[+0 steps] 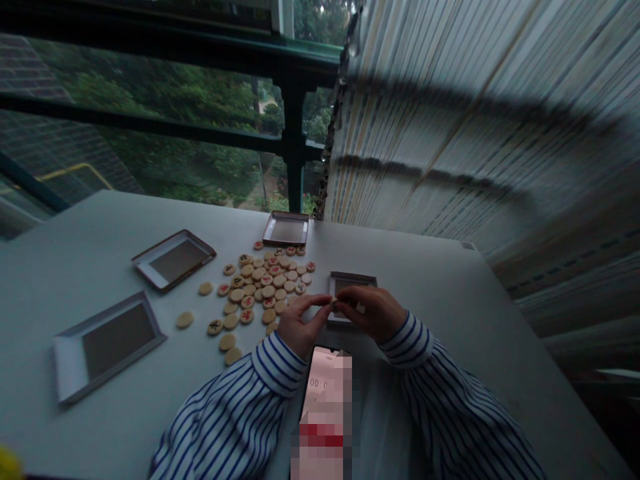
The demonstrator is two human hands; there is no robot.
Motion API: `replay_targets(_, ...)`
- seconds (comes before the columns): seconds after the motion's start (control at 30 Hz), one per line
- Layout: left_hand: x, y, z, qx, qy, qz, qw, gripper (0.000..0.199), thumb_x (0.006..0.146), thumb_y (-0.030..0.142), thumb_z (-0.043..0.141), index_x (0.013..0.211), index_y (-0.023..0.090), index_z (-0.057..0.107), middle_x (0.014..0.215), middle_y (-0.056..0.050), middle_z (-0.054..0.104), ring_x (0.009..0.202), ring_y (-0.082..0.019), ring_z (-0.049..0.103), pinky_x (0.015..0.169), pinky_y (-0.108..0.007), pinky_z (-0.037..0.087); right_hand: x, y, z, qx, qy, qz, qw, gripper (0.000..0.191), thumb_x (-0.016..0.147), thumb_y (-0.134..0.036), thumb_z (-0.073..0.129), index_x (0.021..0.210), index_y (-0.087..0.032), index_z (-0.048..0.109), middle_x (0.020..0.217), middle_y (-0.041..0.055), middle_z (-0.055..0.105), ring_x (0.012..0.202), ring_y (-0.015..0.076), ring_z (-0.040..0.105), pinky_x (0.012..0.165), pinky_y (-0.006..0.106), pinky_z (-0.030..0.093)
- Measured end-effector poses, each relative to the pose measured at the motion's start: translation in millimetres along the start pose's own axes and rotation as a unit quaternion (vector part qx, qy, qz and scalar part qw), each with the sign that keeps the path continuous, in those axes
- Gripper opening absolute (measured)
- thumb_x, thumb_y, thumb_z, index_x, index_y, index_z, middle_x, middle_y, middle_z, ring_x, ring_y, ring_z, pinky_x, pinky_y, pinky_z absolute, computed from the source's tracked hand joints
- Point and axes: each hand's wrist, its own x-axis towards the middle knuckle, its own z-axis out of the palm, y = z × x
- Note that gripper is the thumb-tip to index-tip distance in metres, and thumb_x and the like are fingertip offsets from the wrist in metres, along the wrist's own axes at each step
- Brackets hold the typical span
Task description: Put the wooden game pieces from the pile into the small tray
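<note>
My left hand (302, 325) and my right hand (373, 309) meet fingertip to fingertip. Between them they pinch a small round wooden Chinese chess piece (333, 301), mostly hidden by the fingers. Below my right hand lies a shallow box tray (353, 275), partly covered by that hand; its contents are hard to make out. Left of my hands spreads a loose heap of Chinese chess pieces (268, 292). Some show red or black characters, while others show plain faces. A few pieces lie near my left wrist.
A phone (327, 380) with a lit screen lies between my forearms. Open shallow trays stand around the heap: one at the back (286, 243), one at left (201, 267), and a larger one at front left (111, 385). A curtain (425, 133) hangs beyond the table's right side.
</note>
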Motion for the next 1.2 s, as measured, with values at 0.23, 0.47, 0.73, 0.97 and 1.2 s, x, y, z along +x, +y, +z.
replay_targets(0.23,0.5,0.6,-0.9,0.010,-0.004,-0.005,1.000,0.015,0.071,0.024,0.058,0.083,0.018,0.064,0.079,-0.004,0.067,0.077,-0.016,0.062,0.073,-0.030,0.049,-0.3,0.4,1.0,-0.014,0.006,0.000,1.000,0.017,0.080,-0.028,0.049,0.087,-0.017,0.060,0.070,0.0026,0.064,0.060,0.0100,0.056,0.056,0.019,0.040)
replay_targets(0.47,0.9,0.2,0.2,-0.009,-0.011,-0.011,1.000,0.017,0.068,0.024,0.061,0.083,0.018,0.064,0.078,-0.003,0.067,0.075,-0.016,0.062,0.073,-0.029,0.049,-1.2,0.6,2.3,-0.013,0.021,-0.012,1.000,0.016,0.082,-0.026,0.046,0.085,-0.018,0.060,0.070,0.0015,0.064,0.059,0.0089,0.056,0.055,0.018,0.039)
replay_targets(0.73,1.5,-4.5,0.4,-0.026,-0.012,-0.066,0.997,0.020,0.069,0.027,0.060,0.085,0.015,0.063,0.079,-0.005,0.067,0.076,-0.016,0.061,0.074,-0.030,0.048,-1.5,-0.2,2.0,-0.011,0.023,-0.009,1.000,0.020,0.081,-0.026,0.046,0.094,-0.016,0.058,0.071,0.0029,0.065,0.059,0.0098,0.057,0.055,0.019,0.040)
replay_targets(0.97,1.9,-7.1,0.6,-0.043,-0.010,-0.088,0.995,0.020,0.070,0.030,0.059,0.084,0.016,0.065,0.081,-0.004,0.068,0.079,-0.017,0.061,0.078,-0.030,0.047,-1.5,-0.6,1.2,0.008,-0.008,-0.029,1.000,0.022,0.079,-0.025,0.049,0.098,-0.018,0.056,0.076,0.0037,0.064,0.066,0.0110,0.058,0.062,0.021,0.043)
replay_targets(1.2,1.7,-6.5,0.5,-0.048,-0.008,-0.093,0.995,0.021,0.070,0.031,0.059,0.083,0.017,0.065,0.081,-0.004,0.068,0.078,-0.017,0.062,0.076,-0.030,0.048,-1.6,3.0,3.4,-0.007,0.003,-0.044,0.999,0.023,0.078,-0.029,0.051,0.098,-0.018,0.055,0.078,0.0041,0.063,0.070,0.0116,0.057,0.066,0.023,0.043)
